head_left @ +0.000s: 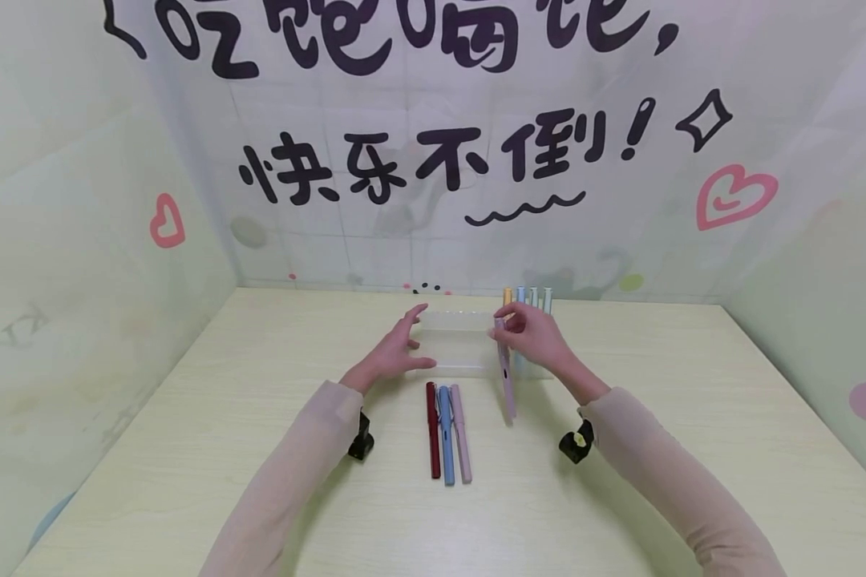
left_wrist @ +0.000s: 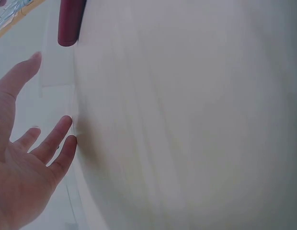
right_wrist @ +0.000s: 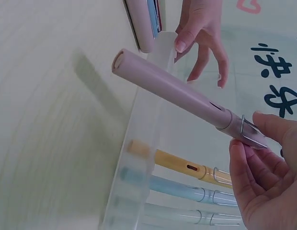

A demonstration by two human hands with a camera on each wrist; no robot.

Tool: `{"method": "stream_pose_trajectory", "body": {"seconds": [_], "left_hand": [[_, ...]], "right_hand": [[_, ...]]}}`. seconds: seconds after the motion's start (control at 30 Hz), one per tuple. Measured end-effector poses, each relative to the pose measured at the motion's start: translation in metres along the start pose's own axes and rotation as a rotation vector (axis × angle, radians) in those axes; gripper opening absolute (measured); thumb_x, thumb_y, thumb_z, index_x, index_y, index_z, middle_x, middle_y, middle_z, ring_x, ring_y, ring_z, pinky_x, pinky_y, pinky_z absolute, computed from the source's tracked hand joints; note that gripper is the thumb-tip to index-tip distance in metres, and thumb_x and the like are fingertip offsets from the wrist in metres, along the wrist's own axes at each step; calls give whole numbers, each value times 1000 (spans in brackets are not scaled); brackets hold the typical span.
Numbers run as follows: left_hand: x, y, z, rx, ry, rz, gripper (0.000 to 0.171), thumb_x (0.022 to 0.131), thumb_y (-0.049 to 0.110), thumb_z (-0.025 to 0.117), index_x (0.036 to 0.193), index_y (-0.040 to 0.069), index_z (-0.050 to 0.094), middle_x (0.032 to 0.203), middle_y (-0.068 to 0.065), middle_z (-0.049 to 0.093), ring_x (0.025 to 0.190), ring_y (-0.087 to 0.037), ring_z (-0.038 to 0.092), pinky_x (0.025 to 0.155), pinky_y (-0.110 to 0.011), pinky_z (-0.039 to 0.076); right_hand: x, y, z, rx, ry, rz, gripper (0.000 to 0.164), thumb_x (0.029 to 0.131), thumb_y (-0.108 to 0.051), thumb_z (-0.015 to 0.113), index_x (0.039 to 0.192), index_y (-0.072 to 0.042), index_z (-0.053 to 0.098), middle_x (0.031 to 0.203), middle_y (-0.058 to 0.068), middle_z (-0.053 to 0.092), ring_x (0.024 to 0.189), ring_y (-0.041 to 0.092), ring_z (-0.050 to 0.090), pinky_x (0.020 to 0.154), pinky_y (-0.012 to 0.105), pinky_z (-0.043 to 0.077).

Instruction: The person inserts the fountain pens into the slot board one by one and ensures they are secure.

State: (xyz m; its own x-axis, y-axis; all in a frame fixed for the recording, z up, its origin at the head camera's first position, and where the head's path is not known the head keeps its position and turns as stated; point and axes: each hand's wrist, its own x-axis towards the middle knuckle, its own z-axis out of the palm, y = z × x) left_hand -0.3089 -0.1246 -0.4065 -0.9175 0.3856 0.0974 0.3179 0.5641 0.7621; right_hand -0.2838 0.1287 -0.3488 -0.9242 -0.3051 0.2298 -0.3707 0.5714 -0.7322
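Observation:
My right hand (head_left: 537,335) pinches a light purple pen (right_wrist: 172,93) at its clip end, between thumb and fingertips. The pen hangs tilted above the front wall of a translucent pen holder (head_left: 456,370), its other end pointing towards me. Spread fingers of my left hand (head_left: 397,350) are at the holder's left end; in the right wrist view the thumb touches its corner. Inside the holder's right part lie a yellow pen (right_wrist: 179,163), a light blue pen (right_wrist: 177,190) and pale green ones, partly hidden by my right hand in the head view.
In front of the holder, a dark red pen (head_left: 433,433), a blue pen (head_left: 447,441) and another light purple pen (head_left: 463,441) lie side by side on the pale wooden table (head_left: 592,521). A printed cloth wall (head_left: 404,256) stands behind, with further walls at both sides.

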Motion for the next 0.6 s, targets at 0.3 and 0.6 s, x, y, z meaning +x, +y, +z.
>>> {"method": "stream_pose_trajectory", "body": {"seconds": [0.3, 0.6], "left_hand": [[-1, 1, 0, 4, 3, -4, 97, 71, 16, 75, 141, 23, 8, 139, -19, 22, 102, -32, 51, 86, -45, 40], [-1, 2, 0, -1, 2, -10, 97, 71, 16, 74, 141, 27, 7, 139, -18, 21, 102, -31, 51, 86, -44, 40]], "right_hand": [[8, -6, -10, -24, 89, -14, 30, 81, -20, 65, 102, -1, 58, 81, 9, 61, 74, 20, 57, 62, 31, 46], [14, -11, -17, 15, 146, 4, 31, 80, -20, 66, 103, -1, 57, 81, 10, 60, 74, 20, 55, 60, 31, 46]]}}
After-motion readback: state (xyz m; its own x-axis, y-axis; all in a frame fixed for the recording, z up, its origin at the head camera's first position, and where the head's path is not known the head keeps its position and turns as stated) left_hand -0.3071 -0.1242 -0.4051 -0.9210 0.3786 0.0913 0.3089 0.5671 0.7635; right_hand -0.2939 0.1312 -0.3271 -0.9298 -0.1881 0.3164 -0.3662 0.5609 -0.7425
